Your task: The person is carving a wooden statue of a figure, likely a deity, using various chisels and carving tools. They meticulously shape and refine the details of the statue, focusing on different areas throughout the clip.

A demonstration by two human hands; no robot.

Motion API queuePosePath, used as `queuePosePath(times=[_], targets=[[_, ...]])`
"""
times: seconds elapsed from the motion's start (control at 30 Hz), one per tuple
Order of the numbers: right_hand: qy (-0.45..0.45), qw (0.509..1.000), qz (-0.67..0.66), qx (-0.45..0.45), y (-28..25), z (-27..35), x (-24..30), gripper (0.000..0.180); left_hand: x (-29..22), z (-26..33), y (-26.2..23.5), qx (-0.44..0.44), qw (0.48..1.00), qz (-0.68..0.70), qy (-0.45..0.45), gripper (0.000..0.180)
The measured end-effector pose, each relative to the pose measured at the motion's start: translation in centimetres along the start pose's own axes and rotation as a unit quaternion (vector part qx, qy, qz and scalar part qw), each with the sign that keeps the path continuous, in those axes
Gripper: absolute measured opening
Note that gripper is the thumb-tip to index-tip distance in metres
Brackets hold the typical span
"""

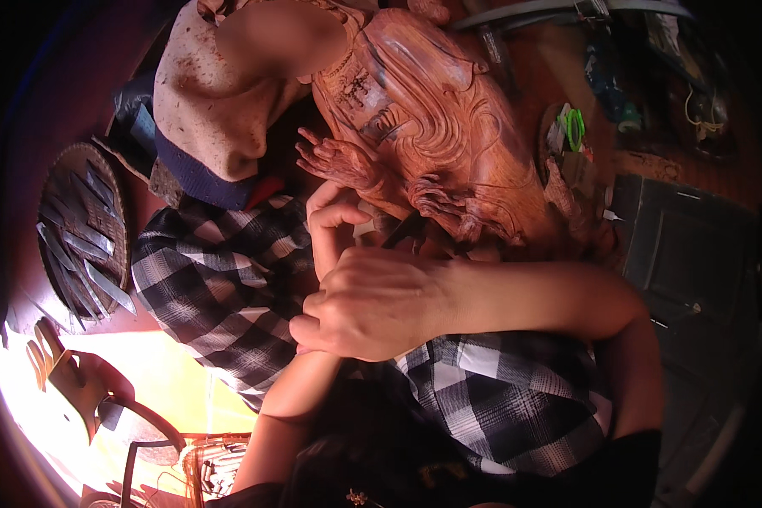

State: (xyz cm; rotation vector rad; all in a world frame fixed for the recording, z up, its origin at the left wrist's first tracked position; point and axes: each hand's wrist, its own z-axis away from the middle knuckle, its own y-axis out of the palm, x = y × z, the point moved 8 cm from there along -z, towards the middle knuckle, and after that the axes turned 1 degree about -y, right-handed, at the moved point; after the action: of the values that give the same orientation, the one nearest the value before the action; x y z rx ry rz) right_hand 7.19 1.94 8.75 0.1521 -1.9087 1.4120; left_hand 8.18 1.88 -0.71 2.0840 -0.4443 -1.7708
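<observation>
Two hands, left hand (330, 224) mostly covered by right hand (371, 300), are seen crossed at the near edge of carved wooden figure (457, 127); visible fingers bent, grip can't be told; yellow mark (443, 474) on dark clothing (356, 466) can't be read; basket (127, 222) of blades (108, 286) set well apart at left

No words or numbers can be read here. The dark top (356, 461) at the bottom has dim yellow marks (442, 474), but they are too blurry to read. A little white mark (688, 195) on the dark panel (694, 245) is too small to read.
</observation>
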Motion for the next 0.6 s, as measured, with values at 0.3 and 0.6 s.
queuePosePath(times=[0.3, 0.6], targets=[[0.220, 0.973, -0.072, 0.019, 8.6, 2.4, 3.1, 0.023, -5.8, 3.6, 1.1, 0.208, 0.961, -0.177, 0.051, 0.021], [0.086, 0.971, -0.221, 0.025, 0.2, 1.6, 2.8, 0.012, -4.0, 5.7, 0.3, 0.225, 0.945, -0.225, 0.083, 0.023]])
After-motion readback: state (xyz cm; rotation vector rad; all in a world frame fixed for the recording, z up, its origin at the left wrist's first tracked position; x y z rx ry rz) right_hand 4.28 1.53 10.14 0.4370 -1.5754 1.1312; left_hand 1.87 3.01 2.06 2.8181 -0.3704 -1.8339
